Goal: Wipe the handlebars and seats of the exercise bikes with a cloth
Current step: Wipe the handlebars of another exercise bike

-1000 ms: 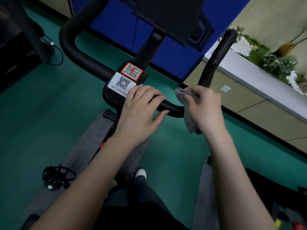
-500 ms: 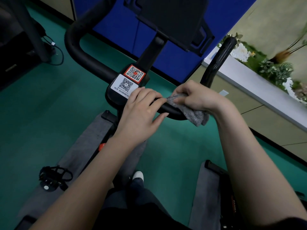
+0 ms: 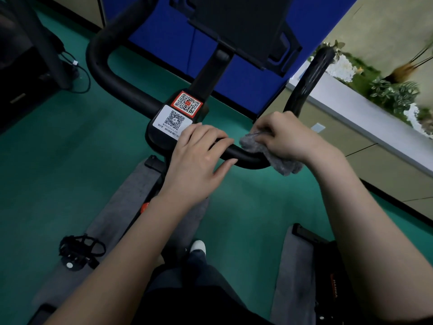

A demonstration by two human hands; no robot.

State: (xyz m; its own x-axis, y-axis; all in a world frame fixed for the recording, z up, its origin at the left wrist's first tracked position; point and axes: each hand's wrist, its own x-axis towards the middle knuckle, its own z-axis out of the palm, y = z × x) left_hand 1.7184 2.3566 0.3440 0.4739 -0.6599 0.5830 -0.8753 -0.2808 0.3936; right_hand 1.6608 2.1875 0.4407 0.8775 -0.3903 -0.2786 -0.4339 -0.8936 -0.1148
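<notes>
A black handlebar (image 3: 121, 90) curves across the middle of the view, with two QR stickers (image 3: 180, 113) on its centre block. My left hand (image 3: 199, 156) rests on the bar just right of the stickers, fingers laid over it and thumb stretched out below. My right hand (image 3: 283, 137) grips a grey cloth (image 3: 269, 153) and presses it onto the bar's right bend, below the upright right grip (image 3: 309, 78). The bike's seat is out of sight.
A black screen mount (image 3: 241, 24) stands above the bar before a blue panel (image 3: 164, 38). A pedal (image 3: 79, 249) and grey mats (image 3: 121, 207) lie on the green floor. A white ledge with plants (image 3: 384, 90) runs along the right. Cables (image 3: 77, 73) lie at far left.
My right hand slid the cloth left along the bar toward my left hand, then back right to the bend. My left hand has stayed on the bar.
</notes>
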